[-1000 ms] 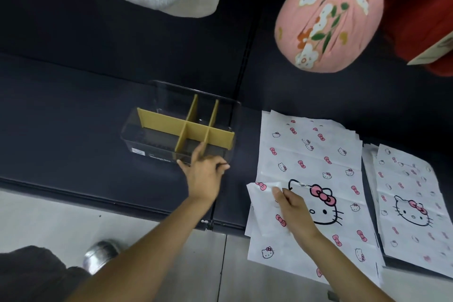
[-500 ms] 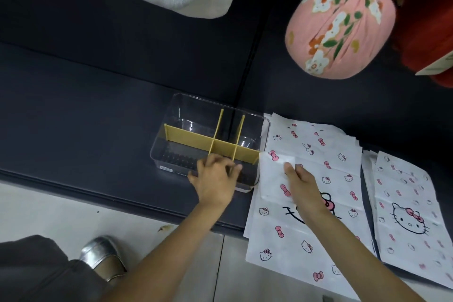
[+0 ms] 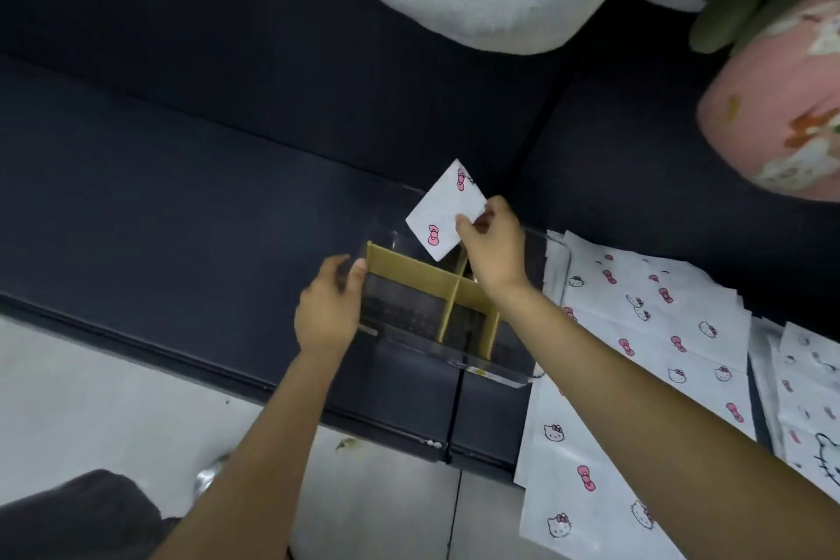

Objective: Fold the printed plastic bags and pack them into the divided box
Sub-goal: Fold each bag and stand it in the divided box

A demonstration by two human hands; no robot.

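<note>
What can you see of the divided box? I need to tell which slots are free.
The box is a clear plastic rectangular tub on the dark surface, split by yellow card dividers into several compartments. Those in view look empty. The left hand grips its left end. The right hand pinches a folded bag above the far compartments, not yet inside. Its right side abuts the flat bags.

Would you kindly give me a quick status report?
Left hand grips divided box end. Right hand pinches folded bag over a far compartment. Nothing blocking.
</note>
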